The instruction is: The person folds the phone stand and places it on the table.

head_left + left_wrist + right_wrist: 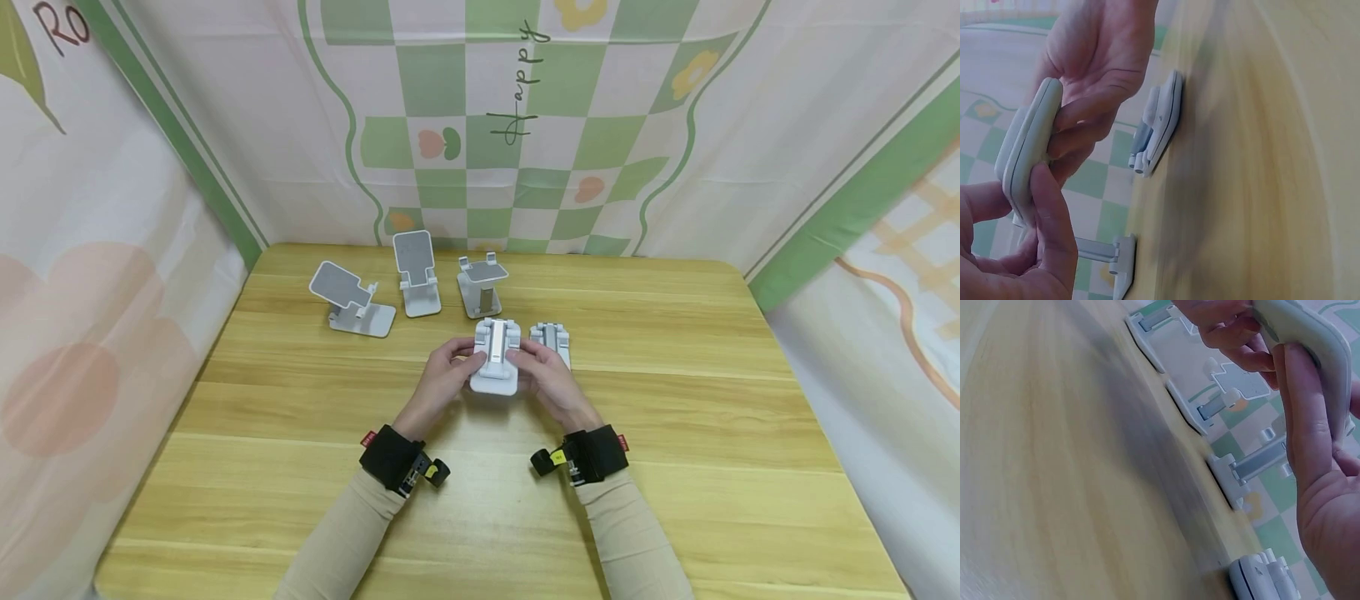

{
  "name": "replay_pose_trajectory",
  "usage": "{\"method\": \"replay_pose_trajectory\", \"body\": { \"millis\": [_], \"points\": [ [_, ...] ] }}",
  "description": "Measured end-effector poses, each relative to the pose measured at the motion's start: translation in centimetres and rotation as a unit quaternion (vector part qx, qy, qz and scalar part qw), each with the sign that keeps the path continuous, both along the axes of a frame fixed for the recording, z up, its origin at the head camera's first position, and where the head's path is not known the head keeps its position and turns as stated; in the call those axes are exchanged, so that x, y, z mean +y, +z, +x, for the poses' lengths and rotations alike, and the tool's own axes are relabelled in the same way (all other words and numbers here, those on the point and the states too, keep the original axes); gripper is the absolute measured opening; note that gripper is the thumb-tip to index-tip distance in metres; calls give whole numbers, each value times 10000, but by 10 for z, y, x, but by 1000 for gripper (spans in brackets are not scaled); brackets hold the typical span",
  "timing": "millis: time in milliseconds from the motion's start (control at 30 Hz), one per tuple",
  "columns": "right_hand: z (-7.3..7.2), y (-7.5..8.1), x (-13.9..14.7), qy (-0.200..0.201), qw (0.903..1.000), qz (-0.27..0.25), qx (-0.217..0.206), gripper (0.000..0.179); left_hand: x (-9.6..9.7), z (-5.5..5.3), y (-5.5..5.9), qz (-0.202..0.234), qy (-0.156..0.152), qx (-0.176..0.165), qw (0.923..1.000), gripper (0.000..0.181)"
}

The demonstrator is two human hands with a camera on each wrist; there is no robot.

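"Holding what, w/ both hands?"

"1 folded stand (493,385), up off the bench (697,433), approx. centre. L hand (441,382) pinches one side, R hand (553,382) the other, thumbs in front."

"Other fingers?"

"Mostly hidden behind it in head view; R wrist view shows R fingers along its back."

"Qty?"

"5 stands total: 1 held, 3 unfolded stands (413,252) toward the back, 1 second folded stand (552,335) partly hidden by R hand. Also 2 wrist straps (386,457)."

"Cut off?"

"R wrist view crops held one & 2nd folded; L wrist view crops an unfolded one, can't tell which."
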State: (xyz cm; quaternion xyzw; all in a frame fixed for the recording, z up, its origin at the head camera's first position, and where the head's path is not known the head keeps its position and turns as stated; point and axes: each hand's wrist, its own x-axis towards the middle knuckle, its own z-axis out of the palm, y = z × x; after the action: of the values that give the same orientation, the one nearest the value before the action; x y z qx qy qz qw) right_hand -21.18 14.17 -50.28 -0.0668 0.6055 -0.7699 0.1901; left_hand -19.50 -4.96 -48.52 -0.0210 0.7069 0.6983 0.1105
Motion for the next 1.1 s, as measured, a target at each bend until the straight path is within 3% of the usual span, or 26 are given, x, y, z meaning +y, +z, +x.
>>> {"method": "replay_pose_trajectory", "body": {
  "millis": [233, 667, 933, 1100],
  "points": [
    [-3, 5, 14, -464, 9968, 658, -4, 60, -4, 1, -1, 96, -86, 58, 9999, 40],
    [-6, 11, 70, -1014, 9916, 800, 89, 61, -19, 2, -4, 141, -160, -79, 9997, 46],
    [-11, 9, 102, -1337, 9855, 1032, -172, 69, -25, 14, 20, 29, -160, -24, 9999, 41],
    [-14, -1, 115, -1336, 9801, 1438, -292, 70, -28, 15, 19, 142, -135, -126, 9997, 41]
  ]
}}
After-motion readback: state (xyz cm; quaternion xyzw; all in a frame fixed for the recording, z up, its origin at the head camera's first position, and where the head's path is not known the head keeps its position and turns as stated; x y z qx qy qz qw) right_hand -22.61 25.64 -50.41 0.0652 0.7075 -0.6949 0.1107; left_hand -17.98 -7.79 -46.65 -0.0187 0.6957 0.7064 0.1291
